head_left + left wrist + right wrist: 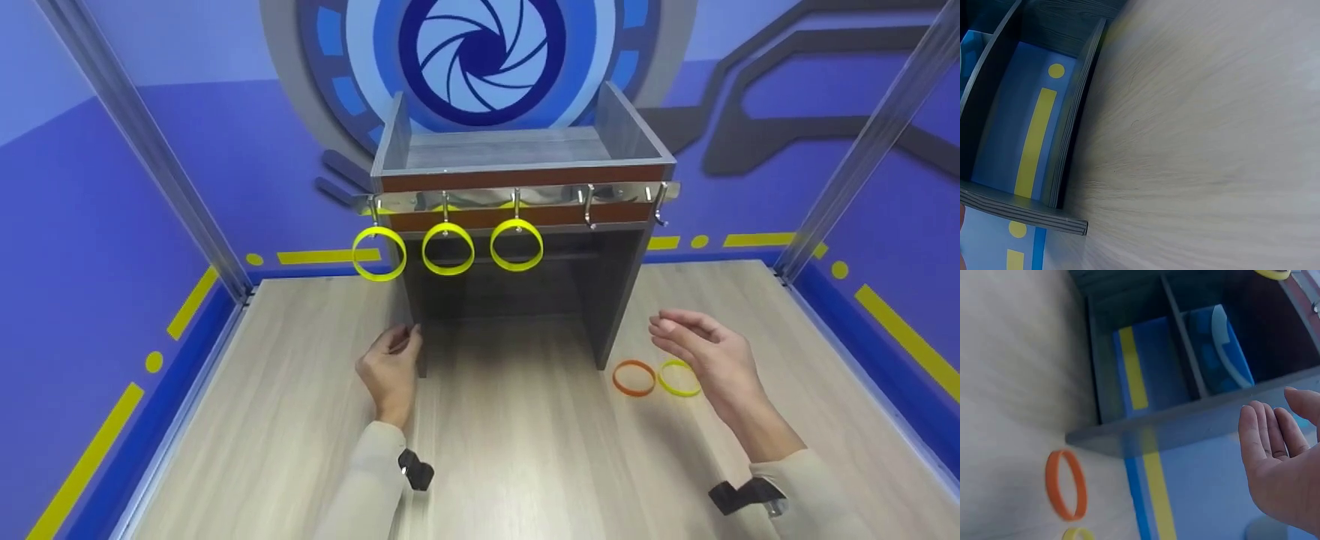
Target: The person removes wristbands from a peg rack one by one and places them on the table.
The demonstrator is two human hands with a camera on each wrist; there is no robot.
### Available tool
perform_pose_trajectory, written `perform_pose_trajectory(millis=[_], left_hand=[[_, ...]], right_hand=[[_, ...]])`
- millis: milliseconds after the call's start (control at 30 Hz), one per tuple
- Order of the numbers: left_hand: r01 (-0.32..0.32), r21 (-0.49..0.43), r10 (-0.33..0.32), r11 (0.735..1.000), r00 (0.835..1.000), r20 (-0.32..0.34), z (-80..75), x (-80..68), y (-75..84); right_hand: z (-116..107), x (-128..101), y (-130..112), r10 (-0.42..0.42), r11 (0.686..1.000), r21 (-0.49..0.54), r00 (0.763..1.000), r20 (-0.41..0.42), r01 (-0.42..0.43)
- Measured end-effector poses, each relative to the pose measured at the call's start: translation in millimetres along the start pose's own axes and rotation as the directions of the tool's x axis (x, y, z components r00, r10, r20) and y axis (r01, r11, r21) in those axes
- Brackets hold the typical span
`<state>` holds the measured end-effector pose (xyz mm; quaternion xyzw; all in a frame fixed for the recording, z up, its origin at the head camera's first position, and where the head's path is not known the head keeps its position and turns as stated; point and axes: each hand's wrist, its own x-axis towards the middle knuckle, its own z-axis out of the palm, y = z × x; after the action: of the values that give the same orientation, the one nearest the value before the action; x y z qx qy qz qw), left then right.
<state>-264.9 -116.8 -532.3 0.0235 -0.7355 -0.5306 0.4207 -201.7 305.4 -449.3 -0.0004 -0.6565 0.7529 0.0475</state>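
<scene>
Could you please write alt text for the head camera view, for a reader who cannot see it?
Three yellow rings hang from hooks on a grey stand on a wooden table. The left hand holds the stand's left leg; the open right hand hovers above an orange band and a yellow band.

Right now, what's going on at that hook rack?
A person stands at a small grey rack on a wooden table. Three yellow rings hang on its left hooks; the two right hooks are bare. The left hand rests by the rack's left leg. The right hand hovers open and holds nothing, above an orange band and a yellow band lying side by side on the table.
</scene>
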Motion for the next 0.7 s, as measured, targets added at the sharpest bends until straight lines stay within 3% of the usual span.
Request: perform_pose_trajectory(millis=[167, 400, 700], left_hand=[[-0.008, 0.017, 0.008, 1.0, 1.0, 0.0, -0.2, 0.5, -0.5], [-0.048, 0.033, 0.048, 0.998, 0.999, -0.004, -1.2, 0.6, -1.1], [-0.03, 0.023, 0.03, 0.999, 1.0, -0.002, -1.0, 0.2, -1.0]], right_hand=[[20, 3, -8, -0.073, 0.996, -0.04, 0.997, 0.019, 0.073], [49, 10, -16, -0.166, 0.986, 0.017, 0.985, 0.041, 0.166], [80, 20, -25, -0.243, 0.967, 0.092, 0.968, 0.059, 0.237]])
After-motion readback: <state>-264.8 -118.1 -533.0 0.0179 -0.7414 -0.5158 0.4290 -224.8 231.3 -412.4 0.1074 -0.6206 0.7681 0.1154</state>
